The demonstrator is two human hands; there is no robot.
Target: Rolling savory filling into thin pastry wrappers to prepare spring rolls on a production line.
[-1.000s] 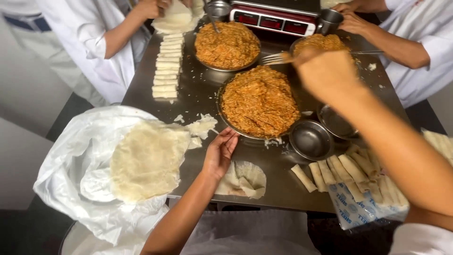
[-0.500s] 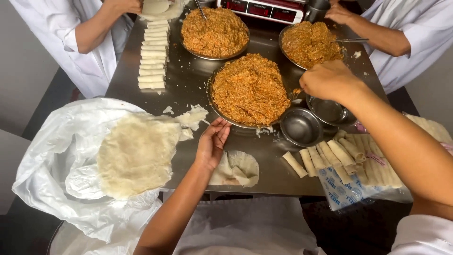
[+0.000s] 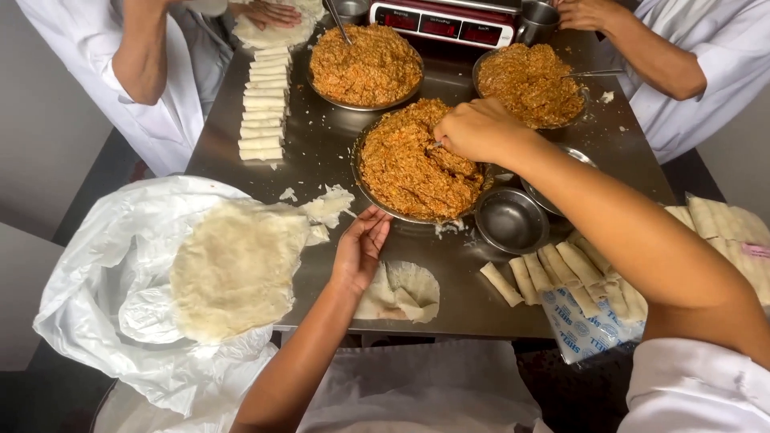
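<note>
Filling (image 3: 417, 164), orange and shredded, is heaped in the round metal bowl (image 3: 362, 186) nearest the person, near the middle of the steel table (image 3: 321, 144). The right hand (image 3: 480, 131) reaches into the far side of that heap with its fingers curled down into the mix; they look pinched on a small clump, though the fingertips are buried and I cannot be sure. The left hand (image 3: 359, 250) lies flat and open on the table's near edge, palm down, holding nothing, its heel resting on a thin pale wrapper (image 3: 401, 290) partly folded over on itself.

To the left, a stack of round wrappers (image 3: 233, 269) sits on a white plastic bag (image 3: 96, 265), with torn scraps of dough (image 3: 325, 210) just beside it. A small empty metal cup (image 3: 512, 220) stands just right of the bowl. Finished rolls (image 3: 561, 273) lie side by side to the right, some on a printed plastic pouch (image 3: 585, 329).

Further off are two more bowls of filling (image 3: 365, 66) (image 3: 529, 84), a row of rolls (image 3: 263, 104) along the left side, and a red-faced scale (image 3: 441, 22). Two other people in white coats work at the far corners.
</note>
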